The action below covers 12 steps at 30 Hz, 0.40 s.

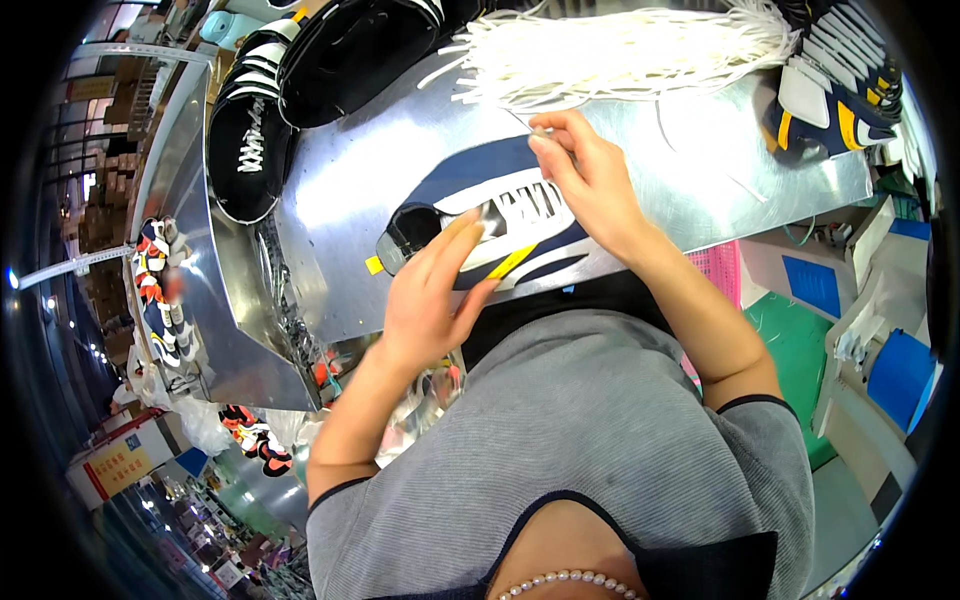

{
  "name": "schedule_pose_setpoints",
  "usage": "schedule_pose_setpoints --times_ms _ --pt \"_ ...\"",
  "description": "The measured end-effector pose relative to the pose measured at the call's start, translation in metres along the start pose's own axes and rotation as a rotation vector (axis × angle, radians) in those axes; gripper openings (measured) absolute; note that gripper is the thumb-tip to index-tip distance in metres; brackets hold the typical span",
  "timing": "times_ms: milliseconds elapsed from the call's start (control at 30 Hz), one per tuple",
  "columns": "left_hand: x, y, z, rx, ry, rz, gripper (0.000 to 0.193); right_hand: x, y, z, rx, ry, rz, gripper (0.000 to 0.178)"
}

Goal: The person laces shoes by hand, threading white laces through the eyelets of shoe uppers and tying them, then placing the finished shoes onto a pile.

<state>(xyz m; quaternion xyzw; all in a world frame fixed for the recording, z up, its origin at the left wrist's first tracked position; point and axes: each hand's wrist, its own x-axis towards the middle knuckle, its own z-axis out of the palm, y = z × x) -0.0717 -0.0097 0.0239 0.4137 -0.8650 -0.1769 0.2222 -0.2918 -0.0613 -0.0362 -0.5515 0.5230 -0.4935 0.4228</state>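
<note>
A navy and white shoe upper (470,180) with a yellow stripe lies on its side on the metal table, its dark opening toward the left. My left hand (425,290) grips it beside the opening, fingers over the white eyelet part and thumb on the near side; its fingertips are blurred. Short lace rows cross the eyelet part (530,203). Over the toe end, my right hand (590,175) is closed in a pinch. A thin strand, seemingly a shoelace (517,120), shows at its fingertips; the rest of it is hard to make out.
A big bundle of white laces (630,55) lies along the table's far side. Black uppers (250,140) stand at the far left, one with white lacing. Stacked navy, white and yellow uppers (830,100) occupy the far right. A pink basket (715,270) is below the table's right edge.
</note>
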Motion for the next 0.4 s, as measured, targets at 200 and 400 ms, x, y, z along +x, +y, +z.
schedule_pose_setpoints --times_ms 200,400 --pt "-0.089 0.032 0.046 -0.935 0.565 -0.921 0.048 -0.013 -0.006 0.001 0.362 0.004 0.068 0.021" --pt "-0.108 -0.017 0.035 -2.167 0.446 -0.783 0.073 -0.001 -0.019 0.048 0.488 -0.288 0.159 0.022"
